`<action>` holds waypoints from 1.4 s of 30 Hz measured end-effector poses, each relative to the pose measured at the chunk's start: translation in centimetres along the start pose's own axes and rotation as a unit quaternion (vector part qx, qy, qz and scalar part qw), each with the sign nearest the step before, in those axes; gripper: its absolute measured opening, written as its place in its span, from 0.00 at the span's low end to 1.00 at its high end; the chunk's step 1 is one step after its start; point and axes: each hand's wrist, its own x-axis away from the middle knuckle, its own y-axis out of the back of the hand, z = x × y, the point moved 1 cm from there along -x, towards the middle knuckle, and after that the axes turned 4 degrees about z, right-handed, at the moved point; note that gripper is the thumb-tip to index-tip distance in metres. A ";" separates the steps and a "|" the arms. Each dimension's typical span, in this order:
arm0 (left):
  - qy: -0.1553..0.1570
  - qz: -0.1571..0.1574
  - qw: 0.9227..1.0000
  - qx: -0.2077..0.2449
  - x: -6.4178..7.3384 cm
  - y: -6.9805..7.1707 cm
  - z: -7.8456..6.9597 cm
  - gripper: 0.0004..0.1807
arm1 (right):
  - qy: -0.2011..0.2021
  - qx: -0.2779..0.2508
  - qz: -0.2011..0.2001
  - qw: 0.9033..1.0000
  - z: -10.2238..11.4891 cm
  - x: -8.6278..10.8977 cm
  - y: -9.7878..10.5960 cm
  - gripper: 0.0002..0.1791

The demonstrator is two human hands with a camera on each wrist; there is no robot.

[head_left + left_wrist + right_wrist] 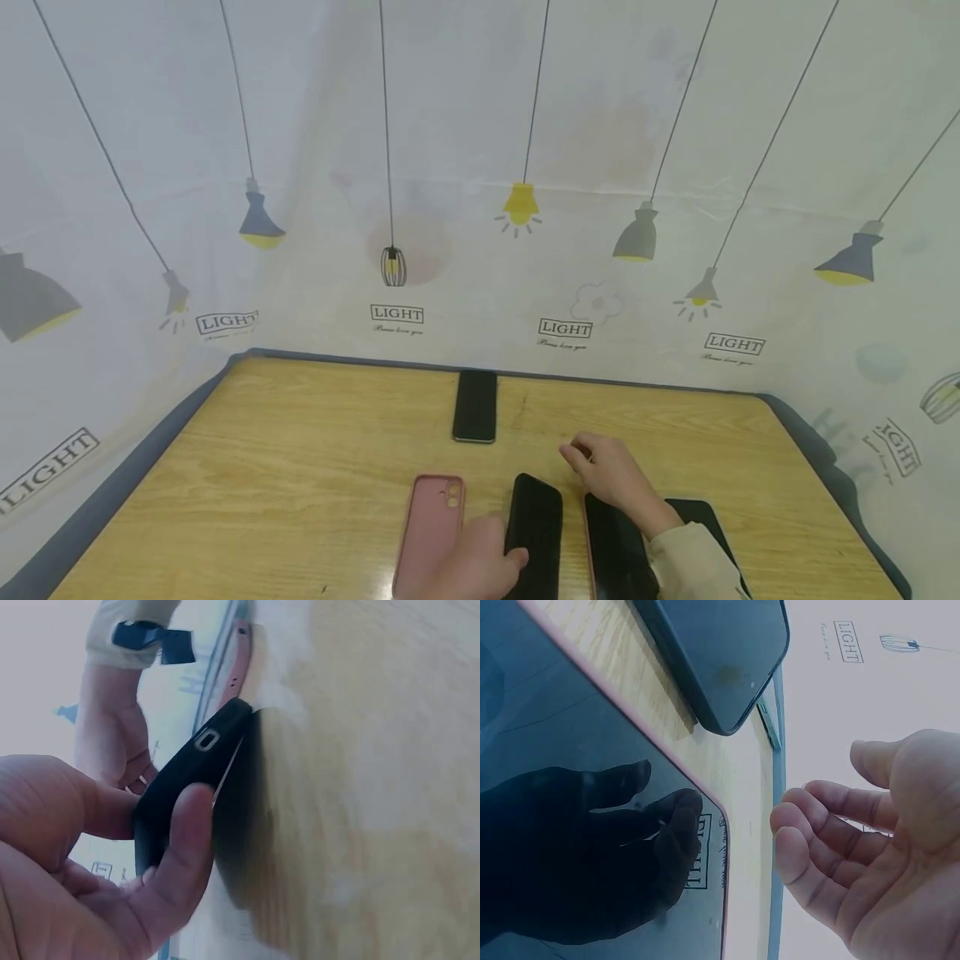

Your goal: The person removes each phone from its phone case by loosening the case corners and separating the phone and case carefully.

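Note:
My left hand (480, 562) grips a smartphone in a black case (537, 525) by its near end. The left wrist view shows thumb and fingers on both sides of that phone (176, 769), tilted up from the table. Loosely curled and holding nothing, my right hand (611, 473) hovers near the far end of a pink-edged phone (617, 542). In the right wrist view, the dark screen of the pink-edged phone (555, 735) mirrors the right hand (870, 840). To the left lies an empty pink phone case (431, 525), partly covered by the left hand.
Another black phone (476, 407) lies at the table's back edge. Partly behind the right sleeve is a further dark phone (701, 515). A wooden table (300, 467) carries everything, with a white lamp-print sheet (465, 125) around its back and sides.

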 end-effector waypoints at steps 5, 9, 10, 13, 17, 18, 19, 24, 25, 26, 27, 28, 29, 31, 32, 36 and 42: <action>-0.011 0.011 1.000 0.027 0.2 0.7 0.0 0.11 | 0.000 -0.013 0.000 1.000 0.0 0.0 0.0 0.12; -0.007 0.009 1.000 0.029 0.4 1.0 0.2 0.12 | -0.002 -0.021 -0.003 1.000 0.0 0.0 0.1 0.12; -0.004 0.010 0.999 0.030 0.5 1.2 0.3 0.12 | -0.004 -0.023 -0.004 1.000 0.0 0.0 0.1 0.12; -0.009 0.006 1.000 0.023 0.7 1.7 0.3 0.12 | -0.008 -0.030 -0.005 1.000 0.1 0.0 0.1 0.11; -0.029 -0.001 0.999 0.023 0.9 2.5 0.4 0.13 | -0.004 -0.043 -0.010 0.999 0.3 0.2 0.1 0.11; -0.037 -0.002 0.999 0.024 1.0 2.7 0.4 0.13 | -0.002 -0.047 -0.012 0.999 0.4 0.3 0.1 0.11; -0.043 -0.003 0.999 0.026 1.0 2.9 0.4 0.13 | 0.001 -0.050 -0.013 0.999 0.5 0.3 0.1 0.11; -0.065 -0.007 0.998 0.023 1.0 4.1 0.6 0.10 | 0.009 -0.081 -0.015 0.997 1.1 0.7 -0.1 0.12; -0.068 -0.007 0.997 0.024 1.0 4.4 0.6 0.09 | 0.011 -0.087 -0.016 0.996 1.2 0.8 -0.2 0.12; -0.068 -0.008 0.997 0.023 0.9 4.6 0.6 0.09 | 0.012 -0.095 -0.016 0.995 1.3 0.9 -0.3 0.12; -0.068 -0.009 0.997 0.022 0.8 4.8 0.6 0.09 | 0.015 -0.101 -0.015 0.995 1.4 1.0 -0.4 0.13; -0.065 -0.007 0.998 0.026 0.8 5.0 0.7 0.09 | 0.018 -0.108 -0.014 0.994 1.5 1.0 -0.5 0.13; -0.061 -0.005 0.998 0.028 0.7 5.1 0.8 0.08 | 0.020 -0.115 -0.012 0.993 1.6 1.1 -0.7 0.13; -0.067 -0.006 0.997 0.030 0.7 5.2 0.9 0.08 | 0.029 -0.131 -0.004 0.991 1.7 1.2 -1.0 0.15; -0.071 -0.007 0.997 0.032 0.7 5.3 1.0 0.08 | 0.032 -0.143 0.001 0.989 1.8 1.2 -1.1 0.15; -0.098 -0.014 0.994 0.044 0.9 5.4 1.2 0.08 | 0.045 -0.205 0.029 0.977 2.1 1.2 -1.7 0.18; -0.108 -0.021 0.993 0.042 0.9 5.4 1.2 0.09 | 0.031 -0.269 0.060 0.961 2.8 1.2 -2.2 0.19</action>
